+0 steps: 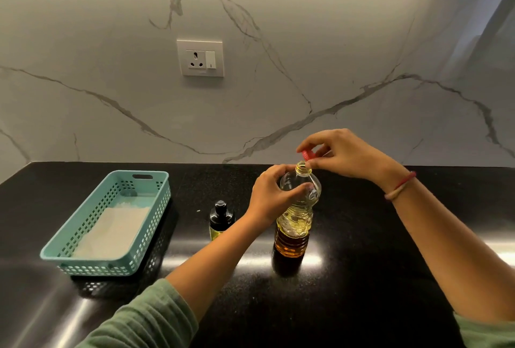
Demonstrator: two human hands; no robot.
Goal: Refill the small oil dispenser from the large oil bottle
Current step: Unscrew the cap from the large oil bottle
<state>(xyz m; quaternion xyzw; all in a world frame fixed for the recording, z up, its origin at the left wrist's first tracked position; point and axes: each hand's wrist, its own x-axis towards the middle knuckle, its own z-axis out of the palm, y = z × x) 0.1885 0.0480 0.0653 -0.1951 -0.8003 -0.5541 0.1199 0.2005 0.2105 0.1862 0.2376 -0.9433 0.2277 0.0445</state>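
Observation:
The large clear oil bottle stands upright on the black counter, partly filled with yellow oil, its neck uncovered. My left hand grips its shoulder from the left. My right hand pinches the red cap just above and behind the bottle's mouth. The small dark oil dispenser with a black top stands to the left of the bottle, partly behind my left forearm.
A teal perforated basket with a pale cloth or paper inside sits at the left of the black counter. A marble wall with a power socket rises behind.

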